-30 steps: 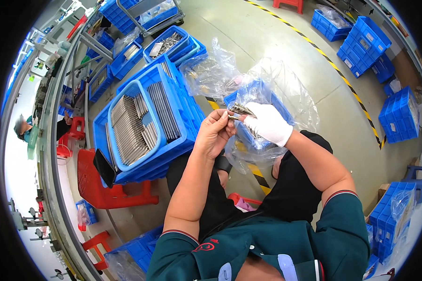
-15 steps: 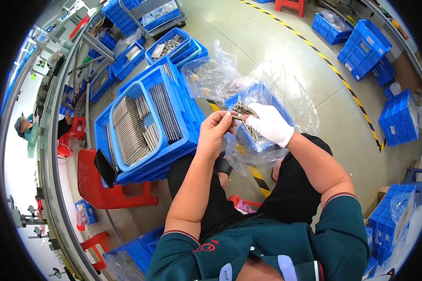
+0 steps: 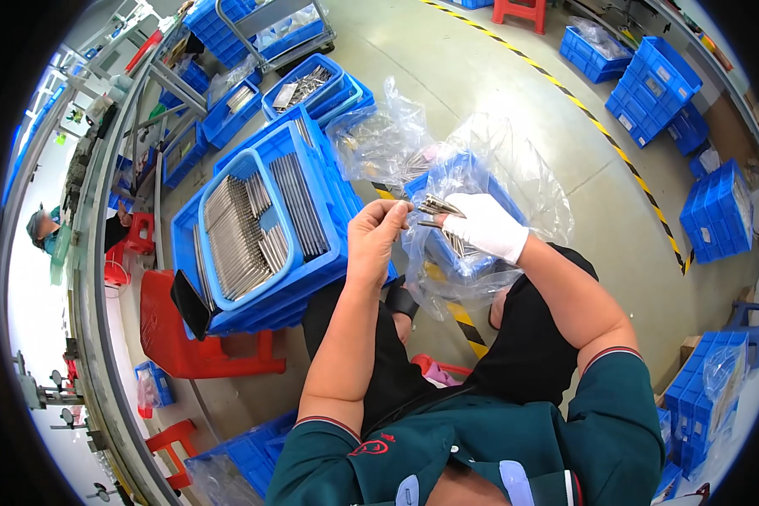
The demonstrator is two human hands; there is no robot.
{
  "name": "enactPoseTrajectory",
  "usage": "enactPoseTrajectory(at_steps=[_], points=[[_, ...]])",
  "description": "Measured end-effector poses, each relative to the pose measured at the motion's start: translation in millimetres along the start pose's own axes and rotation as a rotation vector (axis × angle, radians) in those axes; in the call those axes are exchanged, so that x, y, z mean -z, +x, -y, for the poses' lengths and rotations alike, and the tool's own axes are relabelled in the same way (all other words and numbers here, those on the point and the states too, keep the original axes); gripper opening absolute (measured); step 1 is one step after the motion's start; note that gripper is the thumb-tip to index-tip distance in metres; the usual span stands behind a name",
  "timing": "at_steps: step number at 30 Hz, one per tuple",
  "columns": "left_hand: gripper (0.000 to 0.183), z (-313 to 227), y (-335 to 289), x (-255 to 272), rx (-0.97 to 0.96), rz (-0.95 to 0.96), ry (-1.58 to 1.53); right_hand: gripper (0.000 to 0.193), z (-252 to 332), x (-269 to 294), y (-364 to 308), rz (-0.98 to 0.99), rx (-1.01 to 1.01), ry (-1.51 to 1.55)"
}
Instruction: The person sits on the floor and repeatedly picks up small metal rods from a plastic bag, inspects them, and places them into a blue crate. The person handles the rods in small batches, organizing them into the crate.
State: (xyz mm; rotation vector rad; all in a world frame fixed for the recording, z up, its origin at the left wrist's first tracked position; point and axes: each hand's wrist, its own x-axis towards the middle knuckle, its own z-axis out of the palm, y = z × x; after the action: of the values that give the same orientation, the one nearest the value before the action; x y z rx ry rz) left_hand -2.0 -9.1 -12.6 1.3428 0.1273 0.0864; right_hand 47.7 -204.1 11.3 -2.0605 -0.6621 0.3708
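My right hand (image 3: 487, 226), in a white glove, is closed around a small bunch of slim metal rods (image 3: 435, 205) that stick out past the fingers toward the left. My bare left hand (image 3: 378, 229) is just left of the rod ends, thumb and fingertips pinched together; whatever lies between them is too small to make out. Under the right hand stands a blue crate (image 3: 504, 199) lined with clear plastic, holding loose metal rods (image 3: 459, 246). To my left, a light-blue tray (image 3: 292, 226) with neat rows of metal rods (image 3: 236, 236) rests on a stack of blue crates (image 3: 336, 221).
A red stool (image 3: 164, 337) stands beside the crate stack. Clear plastic bags (image 3: 379, 135) spread beyond my hands. Behind the stack is a blue bin (image 3: 333, 80) with loose metal pieces. More blue crates (image 3: 717, 211) line the right side, past black-yellow floor tape (image 3: 609, 135).
My left hand has drawn slightly back and left, away from the rods in the right hand, which it was touching before. The gloved hand has hardly moved.
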Motion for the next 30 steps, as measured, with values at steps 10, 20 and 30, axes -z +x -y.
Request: enactPoseTrajectory(at_steps=[10, 20, 30], points=[[0.02, 3.0, -1.5, -3.7, 0.056, 0.036, 0.063, 0.034, 4.7, -5.0, -2.0, 0.067, -0.028, -0.114], [0.019, 3.6, -1.8, -1.7, 0.096, 0.086, 0.096, 0.033, 8.7, -3.3, -4.4, 0.069, -0.027, -0.171], [0.019, 2.3, -0.2, 4.4, 0.034, -0.033, 0.17, 0.035, 10.4, 0.9, -4.2, 0.093, -0.078, -0.033]])
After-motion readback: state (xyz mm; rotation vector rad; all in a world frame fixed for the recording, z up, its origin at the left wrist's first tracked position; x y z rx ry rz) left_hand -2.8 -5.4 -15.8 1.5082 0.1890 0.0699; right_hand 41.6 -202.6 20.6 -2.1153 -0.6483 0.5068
